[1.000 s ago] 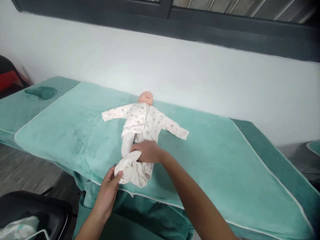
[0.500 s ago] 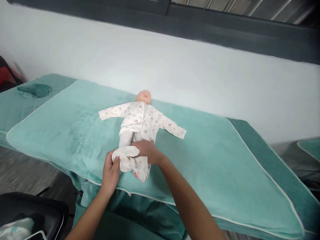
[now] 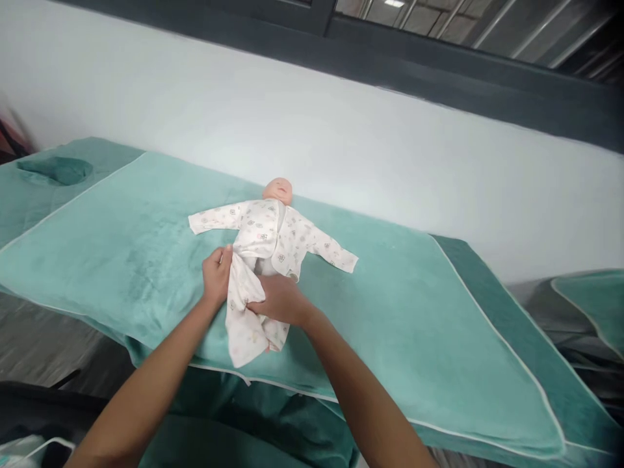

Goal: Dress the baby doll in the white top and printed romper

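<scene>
A baby doll lies on its back on the green bed, its arms spread in a white patterned jacket. White patterned baby pants cover its legs, reaching nearly to the jacket's hem on the left side. My left hand is closed on the upper edge of the pants, beside the doll's hip. Over the doll's legs, my right hand grips the pants' cloth, with the thumb on top; its other fingers are mostly hidden. A bit of foot shows at the pants' lower end.
The padded green bed stands against a white wall, with a face hole at its left end. A dark chair with a white item is at lower left. Another green-covered surface stands at right.
My left hand has moved up along the doll's leg, drawing the bunched pants out longer and up to the jacket hem. My right hand stays over the legs. The view has shifted slightly.
</scene>
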A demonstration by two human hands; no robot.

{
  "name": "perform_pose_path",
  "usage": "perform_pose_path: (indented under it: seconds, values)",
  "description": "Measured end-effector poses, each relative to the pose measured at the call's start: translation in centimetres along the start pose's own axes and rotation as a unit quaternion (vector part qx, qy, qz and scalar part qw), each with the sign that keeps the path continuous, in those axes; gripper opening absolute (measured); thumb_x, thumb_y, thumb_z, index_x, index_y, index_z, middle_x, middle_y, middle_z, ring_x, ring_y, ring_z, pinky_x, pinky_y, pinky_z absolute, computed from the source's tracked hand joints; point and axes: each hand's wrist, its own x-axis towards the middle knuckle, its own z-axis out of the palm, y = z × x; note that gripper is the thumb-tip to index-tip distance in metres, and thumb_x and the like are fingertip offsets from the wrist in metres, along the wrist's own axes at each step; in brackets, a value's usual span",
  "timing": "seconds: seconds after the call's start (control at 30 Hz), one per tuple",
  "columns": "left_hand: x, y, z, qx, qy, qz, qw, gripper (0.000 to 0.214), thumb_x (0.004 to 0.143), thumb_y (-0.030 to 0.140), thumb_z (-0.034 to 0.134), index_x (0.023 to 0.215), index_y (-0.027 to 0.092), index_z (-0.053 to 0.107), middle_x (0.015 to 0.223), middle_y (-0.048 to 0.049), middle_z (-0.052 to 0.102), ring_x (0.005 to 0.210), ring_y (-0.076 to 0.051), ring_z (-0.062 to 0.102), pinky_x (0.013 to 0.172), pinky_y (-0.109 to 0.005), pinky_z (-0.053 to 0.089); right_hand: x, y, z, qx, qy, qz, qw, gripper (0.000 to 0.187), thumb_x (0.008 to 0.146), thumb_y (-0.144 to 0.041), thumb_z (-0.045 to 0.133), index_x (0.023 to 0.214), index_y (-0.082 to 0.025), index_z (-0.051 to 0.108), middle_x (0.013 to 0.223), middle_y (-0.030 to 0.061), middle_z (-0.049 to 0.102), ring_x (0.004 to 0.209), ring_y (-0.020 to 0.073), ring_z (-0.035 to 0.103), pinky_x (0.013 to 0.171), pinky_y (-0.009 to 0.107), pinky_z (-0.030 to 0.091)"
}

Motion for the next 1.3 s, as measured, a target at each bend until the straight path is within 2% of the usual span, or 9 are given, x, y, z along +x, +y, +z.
perform_pose_path:
  seconds: [0.13, 0.23, 0.37, 0.53, 0.67, 0.83, 0.97, 1.07, 1.3]
  values:
    - [2.8, -0.9, 1.0, 0.085, -0.049, 0.091, 0.991, 0.046, 0.093, 0.047, 0.053, 0.058, 0.021, 0.036, 0.054, 0.0050, 0.031, 0.055, -0.011, 0.032, 0.057, -0.028, 0.026, 0.6, -0.7, 0.2, -0.042, -0.009, 0.017, 0.999, 0.021, 0.089, -0.042, 0.063, 0.096, -0.022, 0.062, 0.085, 0.0024, 0.071, 0.078, 0.0204, 0.061, 0.062, 0.030, 0.026]
    - [2.6, -1.3, 0.5, 0.114, -0.029, 0.096, 0.988, 0.037, 0.095, 0.045, 0.051, 0.067, 0.021, 0.049, 0.063, 0.0026, 0.049, 0.062, -0.014, 0.045, 0.062, -0.028, 0.034, 0.9, -1.1, 0.5, -0.069, 0.002, 0.021, 0.997, 0.016, 0.090, -0.035, 0.060, 0.095, -0.020, 0.062, 0.082, 0.0031, 0.071, 0.075, 0.0199, 0.060, 0.061, 0.030, 0.024]
    - [-0.8, -1.4, -2.3, 0.136, 0.062, 0.043, 0.988, 0.028, 0.097, 0.048, 0.052, 0.086, 0.022, 0.055, 0.083, -0.0012, 0.060, 0.079, -0.018, 0.057, 0.075, -0.030, 0.043, 0.9, -1.2, 1.0, -0.074, 0.032, 0.022, 0.997, 0.011, 0.089, -0.027, 0.057, 0.095, -0.020, 0.063, 0.079, 0.0021, 0.070, 0.072, 0.0185, 0.061, 0.060, 0.031, 0.022]
    - [-6.8, -1.5, -5.2, 0.227, -0.092, 0.045, 0.968, 0.034, 0.101, 0.048, 0.043, 0.083, 0.023, 0.058, 0.075, -0.0026, 0.064, 0.072, -0.022, 0.058, 0.072, -0.035, 0.040, 1.4, -1.4, 1.9, -0.064, 0.066, 0.078, 0.993, 0.013, 0.090, -0.031, 0.056, 0.094, -0.020, 0.062, 0.083, 0.0041, 0.073, 0.074, 0.0201, 0.063, 0.061, 0.032, 0.024]
    - [-8.9, -2.0, -5.1, 0.264, -0.080, 0.066, 0.959, 0.031, 0.102, 0.044, 0.040, 0.088, 0.024, 0.060, 0.075, -0.0047, 0.068, 0.072, -0.025, 0.060, 0.075, -0.038, 0.041, 1.7, -1.6, 2.4, -0.048, 0.093, 0.110, 0.988, 0.014, 0.091, -0.034, 0.056, 0.096, -0.021, 0.059, 0.085, 0.0042, 0.073, 0.075, 0.0208, 0.065, 0.061, 0.032, 0.024]
    - [-5.2, -2.3, -4.7, 0.363, -0.104, 0.076, 0.923, 0.034, 0.103, 0.042, 0.035, 0.101, 0.021, 0.062, 0.083, -0.0096, 0.071, 0.071, -0.027, 0.065, 0.065, -0.035, 0.041, 1.4, -1.4, 2.8, -0.004, 0.110, 0.140, 0.984, 0.017, 0.095, -0.037, 0.052, 0.094, -0.022, 0.057, 0.085, 0.0032, 0.071, 0.077, 0.0204, 0.065, 0.061, 0.031, 0.025]
    - [-0.1, -2.2, -4.3, 0.435, -0.156, 0.179, 0.869, 0.033, 0.102, 0.038, 0.036, 0.104, 0.019, 0.063, 0.093, -0.0137, 0.073, 0.081, -0.029, 0.069, 0.070, -0.036, 0.045, 1.5, -1.1, 2.9, 0.033, 0.130, 0.163, 0.977, 0.015, 0.095, -0.036, 0.051, 0.095, -0.022, 0.056, 0.088, 0.0029, 0.070, 0.081, 0.0211, 0.064, 0.063, 0.029, 0.029]
    - [1.7, -2.2, -3.9, 0.464, -0.160, 0.196, 0.849, 0.032, 0.102, 0.036, 0.036, 0.102, 0.018, 0.063, 0.096, -0.0134, 0.073, 0.083, -0.028, 0.069, 0.072, -0.036, 0.045, 1.7, -1.2, 2.9, 0.039, 0.143, 0.173, 0.974, 0.018, 0.096, -0.039, 0.050, 0.097, -0.023, 0.056, 0.092, 0.0034, 0.070, 0.083, 0.0220, 0.064, 0.064, 0.030, 0.029]
    - [-2.9, -2.8, -6.0, 0.323, -0.111, 0.091, 0.936, 0.030, 0.100, 0.046, 0.043, 0.099, 0.021, 0.060, 0.085, -0.0049, 0.071, 0.077, -0.024, 0.067, 0.070, -0.033, 0.046, 1.5, -2.0, 3.0, 0.067, 0.174, 0.205, 0.961, 0.017, 0.096, -0.040, 0.052, 0.094, -0.023, 0.056, 0.093, 0.0025, 0.072, 0.086, 0.0216, 0.064, 0.065, 0.030, 0.030]
